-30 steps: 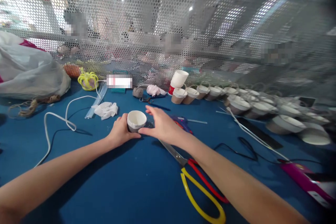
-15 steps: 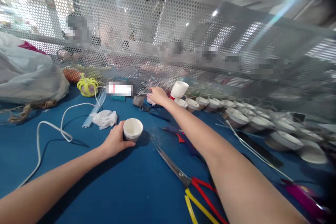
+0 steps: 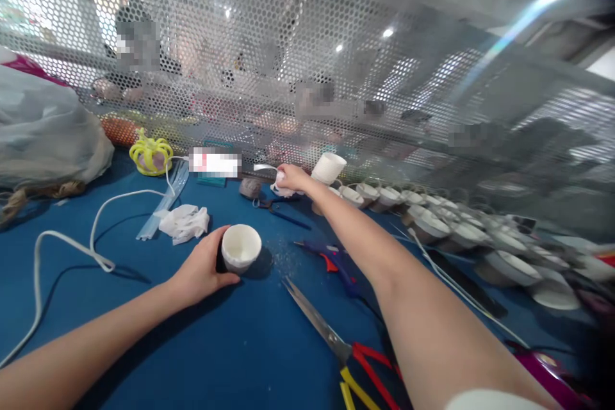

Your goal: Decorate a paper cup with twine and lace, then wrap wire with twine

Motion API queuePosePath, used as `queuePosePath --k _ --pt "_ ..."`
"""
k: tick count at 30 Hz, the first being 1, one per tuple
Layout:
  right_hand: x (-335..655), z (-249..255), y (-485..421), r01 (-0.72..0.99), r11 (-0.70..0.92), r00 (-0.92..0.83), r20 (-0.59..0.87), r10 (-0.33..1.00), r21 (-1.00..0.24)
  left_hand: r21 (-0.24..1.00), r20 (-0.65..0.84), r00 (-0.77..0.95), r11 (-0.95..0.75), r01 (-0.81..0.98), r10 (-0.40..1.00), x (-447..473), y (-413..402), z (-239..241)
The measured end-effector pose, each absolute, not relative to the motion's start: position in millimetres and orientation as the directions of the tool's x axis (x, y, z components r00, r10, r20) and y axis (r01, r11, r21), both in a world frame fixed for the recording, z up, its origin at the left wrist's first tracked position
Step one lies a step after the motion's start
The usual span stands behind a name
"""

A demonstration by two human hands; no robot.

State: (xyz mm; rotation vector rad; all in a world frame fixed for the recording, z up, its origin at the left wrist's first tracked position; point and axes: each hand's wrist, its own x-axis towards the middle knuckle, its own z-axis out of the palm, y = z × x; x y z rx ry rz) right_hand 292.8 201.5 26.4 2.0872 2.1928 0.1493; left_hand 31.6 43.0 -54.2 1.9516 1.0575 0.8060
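My left hand (image 3: pixel 204 267) is wrapped round a small white paper cup (image 3: pixel 241 247) that stands upright on the blue table (image 3: pixel 250 346). My right hand (image 3: pixel 291 177) is stretched far forward to the mesh wall, its fingers closed on a crumpled whitish-pink wad (image 3: pixel 281 188) with a white strip sticking out to the left. A grey lump (image 3: pixel 250 188) and small dark scissors (image 3: pixel 276 205) lie just left of and below that wad. An upturned white cup (image 3: pixel 328 168) sits right beside the right hand.
Large scissors with red and yellow handles (image 3: pixel 336 343) lie near my right forearm, beside a blue glue gun (image 3: pixel 334 259). A row of several paper cups (image 3: pixel 432 221) runs along the right. White cord (image 3: pixel 86 246), white tissue (image 3: pixel 184 222), a yellow ring toy (image 3: pixel 150 155) and a plastic bag (image 3: pixel 43 134) lie left.
My right hand left the cup, reached forward to the mesh wall and closed on the whitish-pink wad. My left hand stayed on the cup.
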Motion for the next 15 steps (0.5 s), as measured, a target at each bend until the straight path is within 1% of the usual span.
queuePosePath --k 3,7,10,12,15 --pt "296.6 27.6 188.3 0.985 0.057 -0.048 -0.058 0.997 0.163 0.824 0.194 0.466 -0.401 0.400 0.863 30.6 43.2 -55.3" --pt "300.6 19.9 163.9 0.980 0.067 -0.039 -0.151 0.988 0.185 0.815 0.190 0.475 -0.408 0.411 0.859 30.2 43.8 -55.9" --pt "304.4 20.8 156.6 0.976 0.108 -0.067 -0.208 0.976 0.191 0.800 0.187 0.480 -0.416 0.433 0.857 30.6 43.7 -56.4" --pt "304.7 25.6 163.1 0.972 0.138 -0.097 -0.207 0.973 0.190 0.794 0.189 0.478 -0.419 0.439 0.858 30.6 43.1 -56.4" --pt "298.2 29.4 186.0 0.965 0.130 -0.102 -0.128 0.986 0.226 0.797 0.187 0.476 -0.416 0.438 0.860 30.2 42.5 -56.3"
